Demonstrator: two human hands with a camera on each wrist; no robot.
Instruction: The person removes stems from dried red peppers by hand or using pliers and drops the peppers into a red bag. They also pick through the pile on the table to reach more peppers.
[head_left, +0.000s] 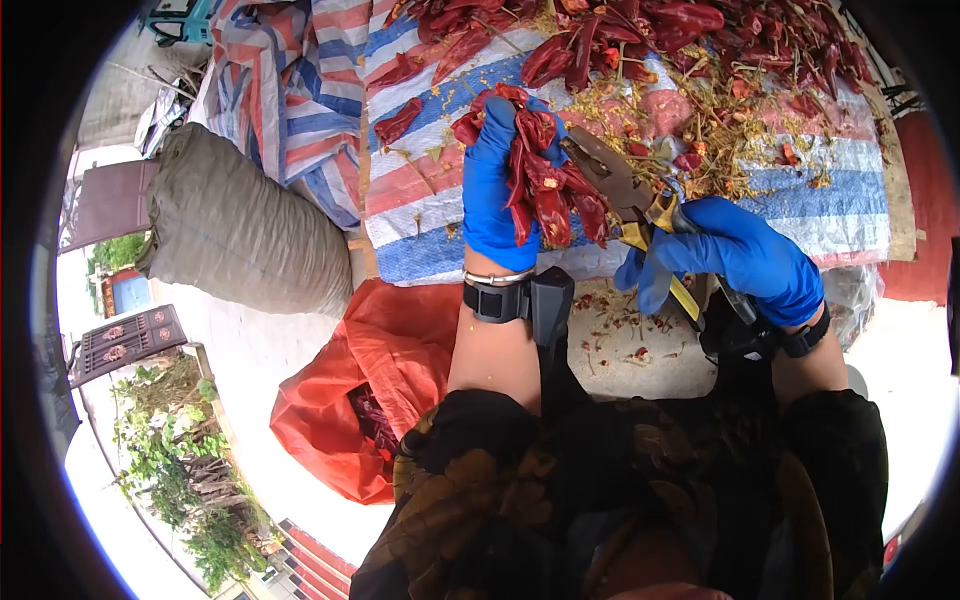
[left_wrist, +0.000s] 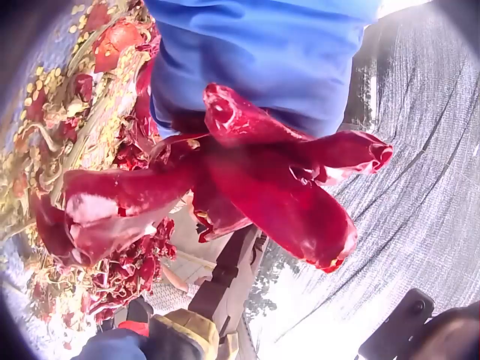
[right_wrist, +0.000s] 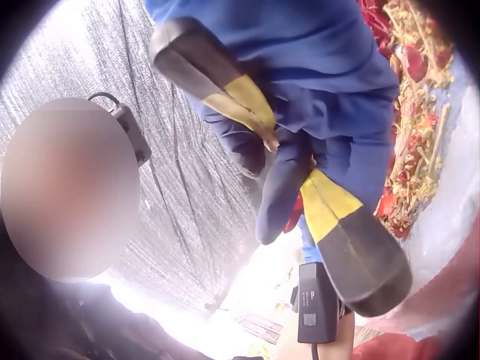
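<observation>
My left hand [head_left: 497, 195], in a blue glove, grips a bunch of dried red chili peppers [head_left: 550, 205] above the striped sheet. In the left wrist view the peppers [left_wrist: 292, 202] fan out from under the glove, several cut ends showing. My right hand [head_left: 750, 250], gloved too, holds pliers [head_left: 615, 185] with yellow-and-black handles. Their dark metal head points at the bunch and overlaps its edge in the head view. Up close in the right wrist view, the handles [right_wrist: 360, 247] stand spread apart, with gloved fingers [right_wrist: 281, 191] between them.
A striped sheet [head_left: 420, 255] carries a heap of red chilies [head_left: 690, 30], with seeds and stem scraps [head_left: 720, 140] strewn nearby. Left of it leans a full grey-green sack [head_left: 245, 225]. An open red bag [head_left: 350, 350] with chilies inside stands by my left forearm. Stem bits litter the floor.
</observation>
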